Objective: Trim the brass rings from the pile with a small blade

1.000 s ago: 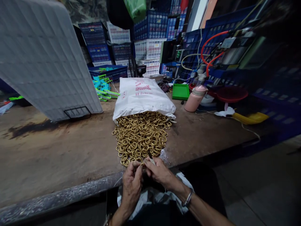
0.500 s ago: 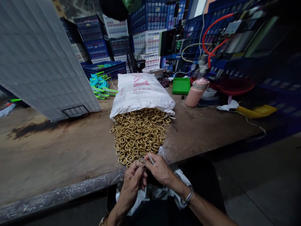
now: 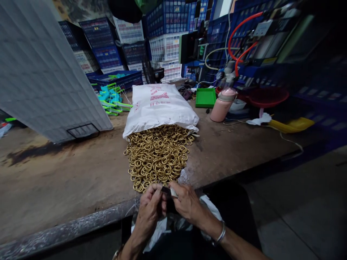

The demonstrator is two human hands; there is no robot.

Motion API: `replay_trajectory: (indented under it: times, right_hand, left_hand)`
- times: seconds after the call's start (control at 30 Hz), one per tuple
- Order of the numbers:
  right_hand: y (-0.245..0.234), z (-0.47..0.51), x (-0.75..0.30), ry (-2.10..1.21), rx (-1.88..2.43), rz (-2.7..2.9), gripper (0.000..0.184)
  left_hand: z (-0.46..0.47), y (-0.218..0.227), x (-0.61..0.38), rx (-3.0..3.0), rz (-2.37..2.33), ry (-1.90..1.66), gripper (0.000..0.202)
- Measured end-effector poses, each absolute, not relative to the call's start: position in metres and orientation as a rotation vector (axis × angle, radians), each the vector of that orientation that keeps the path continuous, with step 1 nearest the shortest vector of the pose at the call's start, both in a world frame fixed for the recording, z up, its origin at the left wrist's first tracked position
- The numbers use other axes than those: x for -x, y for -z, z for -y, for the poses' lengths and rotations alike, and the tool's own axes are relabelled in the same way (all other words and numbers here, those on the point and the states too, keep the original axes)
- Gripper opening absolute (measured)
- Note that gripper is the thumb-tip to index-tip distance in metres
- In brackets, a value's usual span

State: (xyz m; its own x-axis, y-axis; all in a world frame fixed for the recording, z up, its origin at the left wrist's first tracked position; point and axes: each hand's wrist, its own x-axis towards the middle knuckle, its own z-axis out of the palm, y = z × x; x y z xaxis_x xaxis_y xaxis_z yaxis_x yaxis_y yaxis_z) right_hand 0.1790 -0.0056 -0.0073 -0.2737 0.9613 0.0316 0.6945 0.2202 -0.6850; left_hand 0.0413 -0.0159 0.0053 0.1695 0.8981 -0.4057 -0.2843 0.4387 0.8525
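One table (image 3: 62, 184) bears one sack (image 3: 162, 110), many rings (image 3: 157, 155); right hand (image 3: 188, 204) grips one tool (image 3: 173, 192), grip of left hand (image 3: 149, 206) unclear.

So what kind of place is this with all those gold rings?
Probably a small workshop or factory: there are stacked plastic crates at the back, a heap of gold-coloured rings spilling from a white sack, and a worn workbench.
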Motion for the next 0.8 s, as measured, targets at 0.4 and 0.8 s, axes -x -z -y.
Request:
replay_trajectory:
  times: [0.4, 0.8]
  right_hand:
    - [0.005, 0.003, -0.18, -0.571, 1.833, 2.176, 0.025]
    - [0.016, 0.0, -0.153, -0.571, 1.469, 2.187, 0.031]
  left_hand:
    - [0.03, -0.011, -0.039, -0.86, -1.031, -0.929, 0.027]
    - [0.056, 0.003, -0.004, -0.474, -0.909, -0.954, 0.017]
